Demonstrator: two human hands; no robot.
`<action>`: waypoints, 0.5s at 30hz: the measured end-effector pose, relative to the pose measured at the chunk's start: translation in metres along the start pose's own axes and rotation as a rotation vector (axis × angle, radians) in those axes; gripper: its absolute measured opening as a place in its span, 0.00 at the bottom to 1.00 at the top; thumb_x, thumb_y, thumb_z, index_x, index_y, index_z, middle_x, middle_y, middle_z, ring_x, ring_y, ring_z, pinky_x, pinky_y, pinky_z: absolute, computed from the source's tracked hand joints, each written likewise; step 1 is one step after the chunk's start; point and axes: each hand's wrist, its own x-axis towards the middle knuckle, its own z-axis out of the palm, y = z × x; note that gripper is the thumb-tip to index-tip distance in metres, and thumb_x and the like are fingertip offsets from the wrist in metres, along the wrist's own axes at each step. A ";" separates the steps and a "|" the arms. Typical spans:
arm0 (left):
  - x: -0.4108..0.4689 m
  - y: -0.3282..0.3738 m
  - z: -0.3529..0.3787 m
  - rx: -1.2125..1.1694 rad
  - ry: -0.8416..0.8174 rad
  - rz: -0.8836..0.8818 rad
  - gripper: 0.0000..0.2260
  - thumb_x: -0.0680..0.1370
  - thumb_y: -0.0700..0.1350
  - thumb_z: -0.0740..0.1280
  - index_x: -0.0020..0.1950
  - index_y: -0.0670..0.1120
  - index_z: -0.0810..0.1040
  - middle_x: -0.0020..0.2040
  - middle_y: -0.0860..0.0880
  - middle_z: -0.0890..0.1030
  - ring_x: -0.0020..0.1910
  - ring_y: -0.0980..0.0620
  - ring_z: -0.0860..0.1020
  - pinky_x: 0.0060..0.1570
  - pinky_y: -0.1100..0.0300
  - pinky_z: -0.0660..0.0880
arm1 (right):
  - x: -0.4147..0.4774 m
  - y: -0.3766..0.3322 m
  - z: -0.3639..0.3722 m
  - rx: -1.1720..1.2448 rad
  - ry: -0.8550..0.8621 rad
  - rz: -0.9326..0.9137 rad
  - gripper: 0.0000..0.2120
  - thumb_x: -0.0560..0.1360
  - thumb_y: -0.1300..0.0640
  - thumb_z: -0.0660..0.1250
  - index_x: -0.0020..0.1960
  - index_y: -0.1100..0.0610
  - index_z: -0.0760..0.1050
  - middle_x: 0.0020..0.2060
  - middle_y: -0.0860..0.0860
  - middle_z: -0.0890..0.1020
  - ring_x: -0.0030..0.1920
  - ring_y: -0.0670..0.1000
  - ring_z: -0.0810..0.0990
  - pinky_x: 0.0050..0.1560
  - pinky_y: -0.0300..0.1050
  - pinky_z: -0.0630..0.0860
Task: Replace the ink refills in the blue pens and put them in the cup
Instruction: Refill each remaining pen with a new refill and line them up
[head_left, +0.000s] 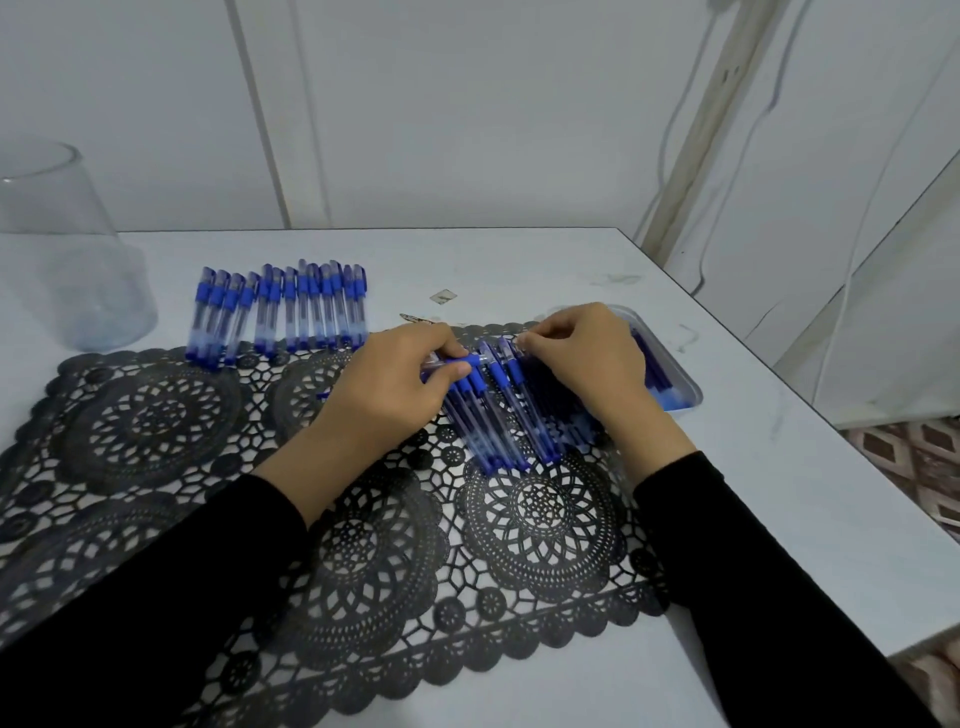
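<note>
**Two hands work a blue pen over a lace mat**

Head view: Both hands meet above a loose pile of pens (498, 415) on the right part of a black lace mat (156, 426), which covers the near side of a white table (779, 467). The left hand (395, 384) grips one pen (470, 361) between thumb and curled fingers, holding it level and crosswise over the pile. The right hand (576, 364) has its fingers curled and its fingertips drawn together just beside that pen's right end; whether they pinch anything cannot be told. Behind the right hand sits a clear tray (685, 395) with dark blue refills (657, 379) lying in it, partly hidden by the wrist. A neat row of pens (280, 312) lies side by side at the mat's far edge, left of the hands, lower ends on the lace. The clear cup (62, 249) stands upright at the table's far left, well apart from both hands. Black sleeves cover both forearms.
</note>
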 end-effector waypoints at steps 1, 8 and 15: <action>0.000 0.000 0.000 -0.005 0.000 -0.009 0.03 0.78 0.46 0.70 0.50 0.49 0.82 0.41 0.64 0.76 0.41 0.68 0.73 0.39 0.74 0.66 | 0.001 0.002 -0.004 0.084 -0.001 -0.008 0.08 0.72 0.45 0.71 0.43 0.48 0.84 0.38 0.43 0.84 0.41 0.45 0.81 0.40 0.42 0.75; 0.006 0.013 0.005 -0.048 -0.014 -0.021 0.03 0.79 0.47 0.70 0.51 0.49 0.82 0.41 0.64 0.76 0.41 0.64 0.74 0.40 0.68 0.68 | 0.013 0.029 -0.042 0.331 -0.071 -0.022 0.03 0.73 0.56 0.72 0.46 0.51 0.84 0.41 0.45 0.85 0.39 0.40 0.80 0.41 0.34 0.72; 0.013 0.023 0.018 -0.042 -0.048 0.019 0.02 0.79 0.46 0.69 0.50 0.51 0.81 0.41 0.67 0.74 0.45 0.57 0.74 0.47 0.59 0.71 | 0.019 0.056 -0.048 0.063 -0.131 -0.079 0.05 0.74 0.58 0.71 0.48 0.53 0.85 0.45 0.48 0.85 0.44 0.43 0.80 0.42 0.27 0.70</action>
